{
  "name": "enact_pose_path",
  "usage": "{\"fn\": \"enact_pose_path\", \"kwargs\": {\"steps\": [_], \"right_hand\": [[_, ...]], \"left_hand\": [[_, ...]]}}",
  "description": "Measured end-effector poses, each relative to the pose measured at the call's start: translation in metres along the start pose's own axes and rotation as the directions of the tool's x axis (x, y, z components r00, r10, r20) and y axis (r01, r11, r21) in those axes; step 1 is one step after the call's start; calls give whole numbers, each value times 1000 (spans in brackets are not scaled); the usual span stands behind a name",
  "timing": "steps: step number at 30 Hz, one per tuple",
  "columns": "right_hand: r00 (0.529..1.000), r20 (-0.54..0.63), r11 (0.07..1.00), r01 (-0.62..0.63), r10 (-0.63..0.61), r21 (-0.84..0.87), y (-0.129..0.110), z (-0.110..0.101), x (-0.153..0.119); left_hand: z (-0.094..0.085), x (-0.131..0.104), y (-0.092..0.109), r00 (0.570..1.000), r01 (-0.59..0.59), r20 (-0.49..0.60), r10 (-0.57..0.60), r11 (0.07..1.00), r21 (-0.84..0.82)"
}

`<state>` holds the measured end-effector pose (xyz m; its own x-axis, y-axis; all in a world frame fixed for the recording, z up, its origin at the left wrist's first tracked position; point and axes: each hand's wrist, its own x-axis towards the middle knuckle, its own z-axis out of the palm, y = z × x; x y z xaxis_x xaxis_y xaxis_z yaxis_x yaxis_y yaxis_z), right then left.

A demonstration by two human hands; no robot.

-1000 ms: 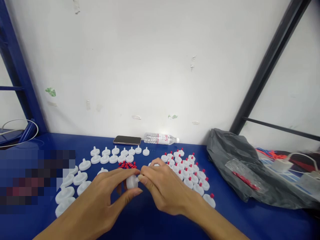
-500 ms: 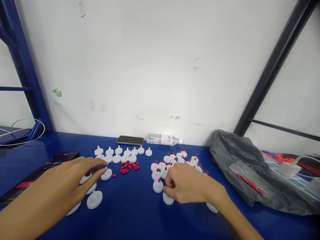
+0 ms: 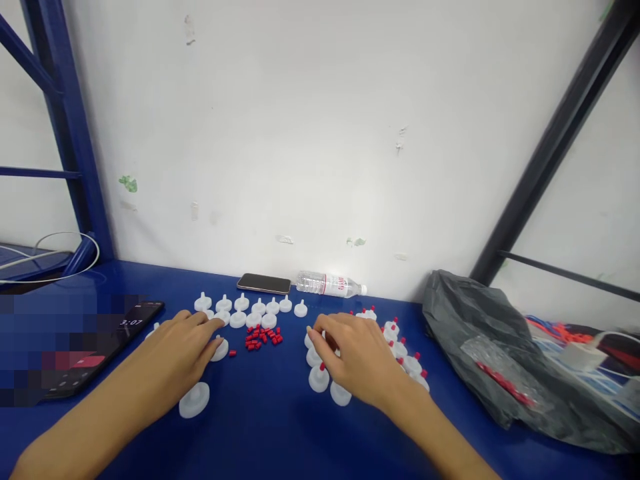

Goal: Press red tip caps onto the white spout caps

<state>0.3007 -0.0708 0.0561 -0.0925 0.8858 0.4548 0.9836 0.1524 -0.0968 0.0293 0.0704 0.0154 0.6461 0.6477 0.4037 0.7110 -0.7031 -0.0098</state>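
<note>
My left hand [image 3: 183, 350] is low over the left of the table, its thumb and index finger apart. The thumb tip lies at a white spouted cap [image 3: 221, 351], whose spout is partly hidden. Another white spouted cap [image 3: 194, 401] sits below that hand. My right hand [image 3: 357, 353] hovers over a group of white caps with red tips, thumb and index parted, nothing visible between them. Just beneath it stand a red-tipped cap [image 3: 319, 379] and a white cap [image 3: 341, 394], whose top is hidden. Small red tips [image 3: 263, 337] lie loose between the hands.
Behind the loose tips stand rows of white spouted caps [image 3: 238, 320]. A phone [image 3: 264, 284] and a clear bottle [image 3: 330, 285] lie by the wall. A larger phone [image 3: 117, 337] is at left. On the right rests a grey plastic bag [image 3: 467, 333] with a power strip beside it.
My right hand has lifted up and left from low over the white cap, its curled fingers opening. My left thumb and index finger have parted a little at the same cap. The view has shifted slightly.
</note>
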Motion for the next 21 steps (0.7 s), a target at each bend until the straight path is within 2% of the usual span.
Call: {"fn": "enact_pose_path", "kwargs": {"steps": [4,7,10,13,17,21], "right_hand": [[995,74,994,-67,73,-84,12,4,25],[988,144,994,-40,54,-101,28,14,54],[976,206,993,-47,69,-108,40,29,80],[966,245,993,-58,83,-106,43,40,94],[976,207,995,-48,65,-83,30,29,89],[988,153,1000,19,-16,-22,-1,3,58]], "left_hand": [[-9,2,6,993,39,107,-44,998,42],[-14,7,14,988,21,151,-28,999,48],[-10,11,20,992,15,124,-19,999,35],[0,12,21,990,46,134,-47,999,7],[8,12,21,988,66,143,-64,998,-8],[10,11,21,988,66,144,-61,997,-29]]}}
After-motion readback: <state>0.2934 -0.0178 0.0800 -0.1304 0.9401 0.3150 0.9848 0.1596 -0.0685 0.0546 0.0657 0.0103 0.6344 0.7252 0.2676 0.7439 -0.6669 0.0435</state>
